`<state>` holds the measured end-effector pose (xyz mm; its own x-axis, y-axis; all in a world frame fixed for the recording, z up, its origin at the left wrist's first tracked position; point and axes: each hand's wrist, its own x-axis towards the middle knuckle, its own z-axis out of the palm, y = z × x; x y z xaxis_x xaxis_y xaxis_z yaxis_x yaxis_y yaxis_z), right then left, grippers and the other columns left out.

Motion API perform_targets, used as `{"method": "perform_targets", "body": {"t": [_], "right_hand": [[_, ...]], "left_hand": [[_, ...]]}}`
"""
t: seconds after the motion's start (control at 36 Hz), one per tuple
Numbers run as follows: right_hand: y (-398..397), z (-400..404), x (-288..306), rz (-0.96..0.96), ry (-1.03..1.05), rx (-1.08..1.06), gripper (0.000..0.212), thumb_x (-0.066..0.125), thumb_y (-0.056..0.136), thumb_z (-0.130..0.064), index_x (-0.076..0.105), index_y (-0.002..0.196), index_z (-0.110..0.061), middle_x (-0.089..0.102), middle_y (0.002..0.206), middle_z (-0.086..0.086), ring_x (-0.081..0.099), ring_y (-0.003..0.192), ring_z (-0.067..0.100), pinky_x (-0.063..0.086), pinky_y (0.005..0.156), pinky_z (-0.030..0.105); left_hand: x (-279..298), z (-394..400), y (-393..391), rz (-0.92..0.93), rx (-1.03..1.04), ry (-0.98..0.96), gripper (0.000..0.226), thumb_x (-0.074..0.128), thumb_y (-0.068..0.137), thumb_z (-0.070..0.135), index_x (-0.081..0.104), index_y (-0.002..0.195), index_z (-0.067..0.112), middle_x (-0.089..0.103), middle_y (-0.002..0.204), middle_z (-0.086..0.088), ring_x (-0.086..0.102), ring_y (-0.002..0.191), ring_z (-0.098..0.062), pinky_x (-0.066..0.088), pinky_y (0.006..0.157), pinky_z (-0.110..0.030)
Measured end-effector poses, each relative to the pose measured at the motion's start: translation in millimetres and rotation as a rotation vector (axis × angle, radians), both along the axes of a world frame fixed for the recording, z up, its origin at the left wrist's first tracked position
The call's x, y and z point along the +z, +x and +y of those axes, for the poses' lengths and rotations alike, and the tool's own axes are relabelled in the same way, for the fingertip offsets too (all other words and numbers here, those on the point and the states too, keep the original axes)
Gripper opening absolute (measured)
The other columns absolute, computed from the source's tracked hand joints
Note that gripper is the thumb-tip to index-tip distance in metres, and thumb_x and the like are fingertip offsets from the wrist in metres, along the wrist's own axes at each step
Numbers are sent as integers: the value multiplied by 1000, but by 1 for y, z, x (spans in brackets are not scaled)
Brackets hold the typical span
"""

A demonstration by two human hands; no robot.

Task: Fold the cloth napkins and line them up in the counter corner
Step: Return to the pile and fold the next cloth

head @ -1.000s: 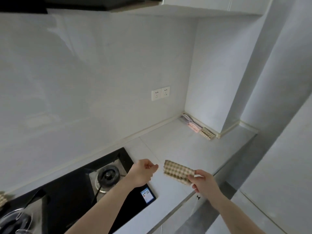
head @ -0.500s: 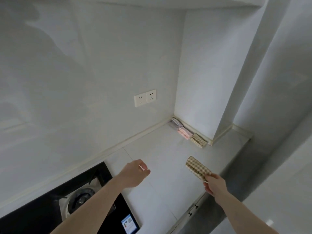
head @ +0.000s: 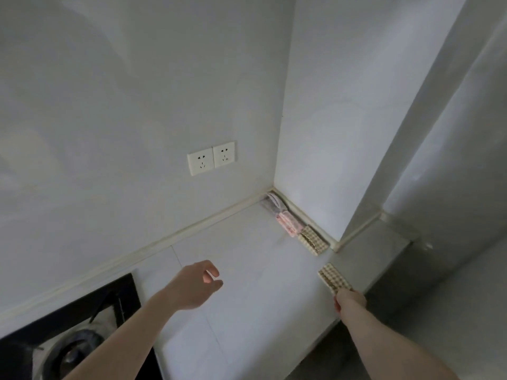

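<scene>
My right hand (head: 350,299) pinches a folded checked napkin (head: 334,278) over the table (head: 247,270), near the napkin row (head: 296,226) in the corner. Left hand (head: 196,285) hovers loose, holding nothing.

The stove burner (head: 71,355) is cut off by the frame's edge.

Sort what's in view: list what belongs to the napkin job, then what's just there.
Job: checked napkin held in the right hand; checked, pink and pale folded napkins lined up in the counter corner; left hand, holding nothing.

Just there: wall sockets; gas hob.
</scene>
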<state>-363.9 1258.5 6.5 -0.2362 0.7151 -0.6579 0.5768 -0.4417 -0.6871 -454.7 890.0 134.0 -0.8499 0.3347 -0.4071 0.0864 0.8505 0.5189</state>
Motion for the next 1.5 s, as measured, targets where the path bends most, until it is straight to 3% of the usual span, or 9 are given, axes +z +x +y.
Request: {"method": "perform_targets", "body": {"t": [0.08, 0.28, 0.42, 0.47, 0.56, 0.81, 1.19, 1.39, 1.5], "right_hand": [[-19, 22, -6, -43, 8, 17, 43, 58, 92, 3, 53, 135, 2, 58, 97, 20, 60, 87, 35, 57, 83, 42], [-52, 58, -15, -272, 90, 216, 32, 57, 90, 6, 58, 120, 16, 50, 75, 17, 45, 60, 26, 44, 57, 33], [-66, 74, -24, -318, 74, 240, 31, 59, 91, -2, 58, 117, 16, 59, 85, 22, 53, 70, 32, 44, 69, 35], [-71, 74, -24, -331, 96, 210, 40, 60, 90, -2, 54, 127, 12, 61, 108, 27, 61, 90, 37, 51, 70, 38], [-73, 67, -19, -342, 253, 198, 71, 66, 87, -2, 33, 150, -4, 34, 148, 26, 49, 123, 48, 47, 98, 49], [-78, 38, -35, -390, 447, 628, 58, 56, 89, -10, 43, 145, -1, 27, 159, 16, 34, 142, 34, 33, 113, 37], [-94, -34, -26, -142, 653, 859, 43, 56, 94, -9, 48, 135, -20, 33, 150, 2, 68, 90, 38, 49, 70, 38], [-104, -153, -11, 272, 612, 1208, 45, 59, 86, 0, 53, 128, -17, 45, 138, 2, 67, 83, 27, 50, 72, 34], [-84, -222, 4, 382, 527, 1402, 42, 58, 89, -6, 54, 126, -23, 42, 135, -8, 60, 90, 13, 54, 80, 34]], "left_hand": [[-6, 10, -9, -2, 29, -4, 19, 62, 95, 43, 61, 111, 33, 66, 103, 13, 61, 98, -9, 47, 87, -26], [-23, 28, -15, -48, 60, -14, 20, 63, 94, 45, 61, 111, 34, 66, 103, 15, 61, 93, -4, 47, 85, -24], [-30, 28, -19, -67, 95, -24, 19, 63, 94, 45, 61, 110, 35, 67, 102, 15, 62, 93, -4, 48, 86, -24], [-32, 30, -21, -66, 105, -28, 18, 63, 94, 44, 61, 110, 35, 67, 101, 15, 61, 93, -4, 46, 84, -23], [-34, 36, -23, -64, 109, -29, 17, 64, 95, 42, 61, 109, 34, 67, 101, 14, 60, 94, -4, 44, 83, -22], [-46, 51, -25, -119, 91, 26, 9, 65, 93, 43, 59, 99, 39, 69, 98, 14, 66, 88, -6, 52, 86, -27], [-46, 19, 6, -133, 232, 45, 13, 64, 94, 40, 61, 106, 34, 66, 102, 12, 64, 93, -8, 53, 87, -27], [-40, -30, 54, -124, 457, 79, 14, 67, 92, 36, 64, 104, 30, 65, 96, 11, 62, 76, -9, 49, 66, -18], [-34, -76, 97, -98, 571, 61, 17, 67, 92, 34, 65, 107, 29, 69, 95, 12, 66, 86, -8, 53, 80, -20]]}}
